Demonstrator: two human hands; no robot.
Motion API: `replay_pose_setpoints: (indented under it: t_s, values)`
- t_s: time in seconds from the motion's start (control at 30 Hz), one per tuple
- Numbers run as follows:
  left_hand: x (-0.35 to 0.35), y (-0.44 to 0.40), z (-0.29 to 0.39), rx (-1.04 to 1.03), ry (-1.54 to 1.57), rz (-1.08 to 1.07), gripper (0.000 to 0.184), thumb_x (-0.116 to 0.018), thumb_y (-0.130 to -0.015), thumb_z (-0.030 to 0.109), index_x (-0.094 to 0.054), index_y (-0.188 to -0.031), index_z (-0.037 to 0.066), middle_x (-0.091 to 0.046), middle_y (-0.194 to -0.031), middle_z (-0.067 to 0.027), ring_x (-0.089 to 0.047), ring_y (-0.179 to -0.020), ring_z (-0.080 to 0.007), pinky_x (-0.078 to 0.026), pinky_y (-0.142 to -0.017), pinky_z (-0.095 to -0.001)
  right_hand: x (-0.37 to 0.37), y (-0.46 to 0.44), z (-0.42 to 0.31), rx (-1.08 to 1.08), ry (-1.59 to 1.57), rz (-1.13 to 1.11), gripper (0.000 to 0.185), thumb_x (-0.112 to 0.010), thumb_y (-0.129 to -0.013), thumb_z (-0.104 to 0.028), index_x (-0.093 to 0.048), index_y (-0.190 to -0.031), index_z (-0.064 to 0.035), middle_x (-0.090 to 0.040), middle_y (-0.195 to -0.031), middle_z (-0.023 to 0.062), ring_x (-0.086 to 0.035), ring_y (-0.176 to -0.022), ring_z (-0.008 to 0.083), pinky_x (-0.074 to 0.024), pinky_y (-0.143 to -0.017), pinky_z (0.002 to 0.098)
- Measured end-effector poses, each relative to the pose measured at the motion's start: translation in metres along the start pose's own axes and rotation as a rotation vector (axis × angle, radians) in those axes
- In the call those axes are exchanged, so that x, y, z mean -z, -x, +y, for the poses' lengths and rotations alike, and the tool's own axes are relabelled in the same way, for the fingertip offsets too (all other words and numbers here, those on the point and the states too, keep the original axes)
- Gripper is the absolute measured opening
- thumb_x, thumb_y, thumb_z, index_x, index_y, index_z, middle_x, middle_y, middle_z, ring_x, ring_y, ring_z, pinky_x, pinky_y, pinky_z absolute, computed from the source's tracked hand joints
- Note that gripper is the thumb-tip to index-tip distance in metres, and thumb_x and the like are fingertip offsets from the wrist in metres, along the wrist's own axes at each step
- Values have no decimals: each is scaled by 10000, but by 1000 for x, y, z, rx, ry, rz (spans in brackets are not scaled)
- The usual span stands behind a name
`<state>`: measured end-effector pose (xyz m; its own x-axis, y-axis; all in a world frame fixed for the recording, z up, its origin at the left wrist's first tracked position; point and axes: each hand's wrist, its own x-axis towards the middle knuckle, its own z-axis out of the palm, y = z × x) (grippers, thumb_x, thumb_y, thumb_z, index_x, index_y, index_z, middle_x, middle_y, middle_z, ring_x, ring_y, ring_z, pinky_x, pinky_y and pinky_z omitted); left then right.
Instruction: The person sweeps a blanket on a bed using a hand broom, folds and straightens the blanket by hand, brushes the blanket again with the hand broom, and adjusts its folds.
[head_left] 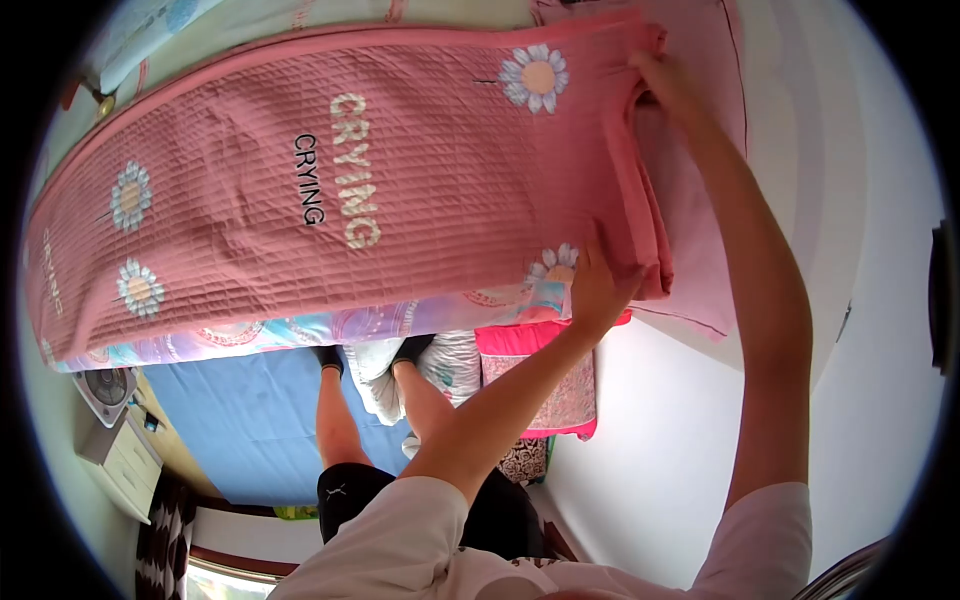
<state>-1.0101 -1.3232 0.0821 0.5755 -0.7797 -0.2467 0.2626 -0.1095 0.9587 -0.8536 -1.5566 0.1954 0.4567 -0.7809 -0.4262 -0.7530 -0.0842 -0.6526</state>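
Observation:
A pink quilted blanket [430, 180] with white daisies and the word CRYING lies across the upper view, folded over at its right end. At its lower right part, my left hand [598, 290] rests on the fabric, fingers stretched and thumb apart. My right hand [665, 82] is at the upper right corner, fingers closed on the blanket's folded edge. Beneath that end is a pink pillow [700, 270]. A pastel patterned cloth [370, 322] shows along the blanket's lower side.
Below are a blue sheet [230, 420], a white bundled cloth [375, 375] by my feet, and a bright pink patterned cushion [560, 390]. A white cabinet [125, 465] with a fan [105, 388] stands at lower left. A white wall [660, 430] runs along the right.

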Motion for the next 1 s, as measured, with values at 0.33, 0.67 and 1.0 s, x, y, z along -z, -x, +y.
replay_pose_setpoints:
  t_s: [0.33, 0.67, 1.0]
  values:
    - [104, -29, 91, 79, 294, 414, 1091, -823, -761, 322, -154, -1513, -100, -355, -1457, -321, -413, -1346, -428, -376, -1098, -447, -121, 6, -71, -40, -353, -183, 304, -563, -947, -310, -584, -1047, -24, -690, -904, 106, -699, -788, 191, -632, -729, 352]
    - [288, -2, -18, 346, 379, 355, 644, -679, -843, 184, -440, -1403, -26, -556, -1308, -243, -591, -1195, -334, -486, -970, -399, -263, 23, -132, 31, -135, -449, 416, -646, -956, -275, -587, -1162, 80, -680, -916, 191, -721, -767, 274, -656, -682, 388]
    - [372, 46, -102, 599, 329, 334, 549, -696, -904, 352, -532, -1290, -3, -631, -1040, -105, -569, -817, -215, -480, -756, -377, -261, 11, -22, 498, 435, -136, 378, -588, -928, -281, -586, -1157, 20, -660, -1047, 284, -659, -970, 366, -523, -796, 471]
